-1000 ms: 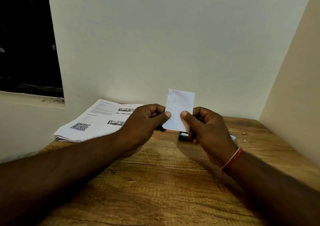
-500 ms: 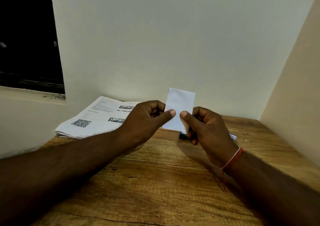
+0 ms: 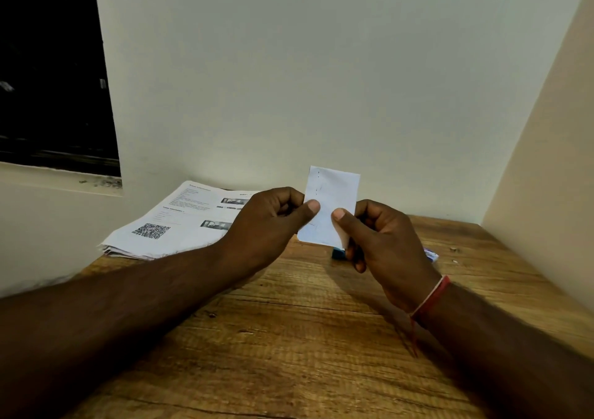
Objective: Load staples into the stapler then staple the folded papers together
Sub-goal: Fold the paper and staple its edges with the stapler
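I hold a small folded white paper [image 3: 332, 193] upright above the wooden table [image 3: 289, 338], with a few small dark marks down its left edge. My left hand [image 3: 270, 222] pinches its left side between thumb and fingers. My right hand [image 3: 382, 241] pinches its lower right part. A dark blue object [image 3: 338, 253], perhaps the stapler, lies on the table behind my right hand and is mostly hidden. A small blue and white box [image 3: 430, 254] peeks out to the right of that hand.
A stack of printed sheets [image 3: 180, 225] with a QR code lies at the table's back left against the wall. White walls close the table at the back and right. A dark window [image 3: 51, 65] is at the upper left.
The folded paper and both hands have stayed nearly in place. The view has tilted slightly, so the paper sits a little higher against the wall.
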